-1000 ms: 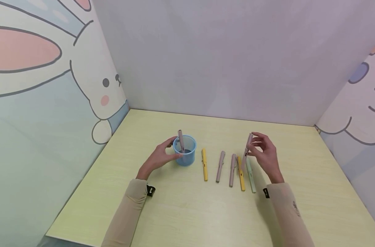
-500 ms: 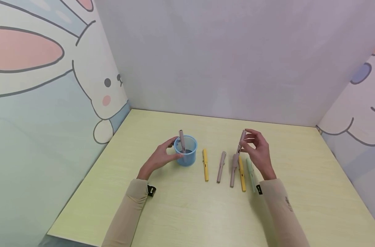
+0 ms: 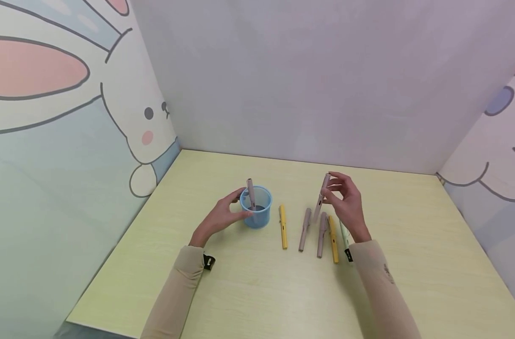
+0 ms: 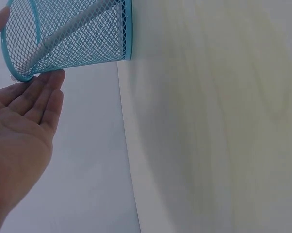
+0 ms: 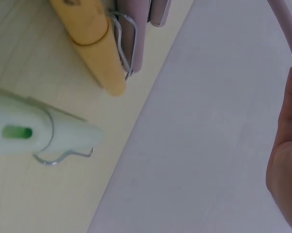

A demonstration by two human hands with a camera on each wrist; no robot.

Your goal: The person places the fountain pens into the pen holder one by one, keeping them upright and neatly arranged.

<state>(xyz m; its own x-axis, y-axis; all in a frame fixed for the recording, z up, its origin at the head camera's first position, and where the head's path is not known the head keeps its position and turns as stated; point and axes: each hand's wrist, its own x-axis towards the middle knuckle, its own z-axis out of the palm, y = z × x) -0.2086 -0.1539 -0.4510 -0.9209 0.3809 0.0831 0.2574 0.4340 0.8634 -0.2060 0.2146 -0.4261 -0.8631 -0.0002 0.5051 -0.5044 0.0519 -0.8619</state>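
In the head view my left hand (image 3: 219,217) holds a blue mesh pen cup (image 3: 261,217) between thumb and fingers at its rim. One mauve pen (image 3: 251,192) leans inside the cup; the left wrist view shows it slanting behind the mesh (image 4: 88,48). My right hand (image 3: 346,202) pinches another mauve pen (image 3: 320,203) near its upper end, tilted, its lower end over the row on the table. That row has a yellow pen (image 3: 283,229), two mauve pens (image 3: 304,230), a second yellow pen (image 3: 333,241) and a pale green pen (image 3: 345,233), partly hidden by my right wrist.
The pens lie on a pale yellow wooden table (image 3: 257,292). A plain grey-lilac wall (image 3: 300,94) closes off the back, and side panels with cartoon figures (image 3: 130,117) flank the table.
My right hand has moved left with its mauve pen, from above the right-hand yellow and green pens to above the two mauve pens. The left hand stays at the cup.
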